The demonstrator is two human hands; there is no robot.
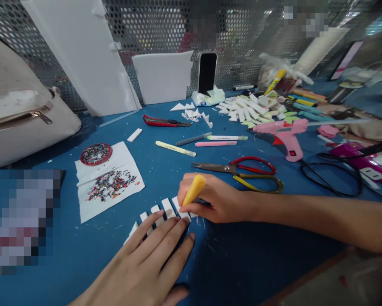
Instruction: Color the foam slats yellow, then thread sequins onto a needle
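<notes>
Several white foam strips [168, 207] lie side by side on the blue table [229, 263]. My left hand [159, 250] rests flat over their lower ends with its fingers spread. Closed round a yellow marker [194, 189], my right hand [214, 197] is over the rightmost strips. The marker leans, and its tip is hidden at my fingers, close to the strip beneath.
Scissors [235, 168] lie just behind my right hand, with markers [175, 148] and a red cutter [163, 122] farther back. Paper with beads [135, 163] is on the left. A pink glue gun [286, 134], its cable and white foam pieces [244, 106] occupy the right.
</notes>
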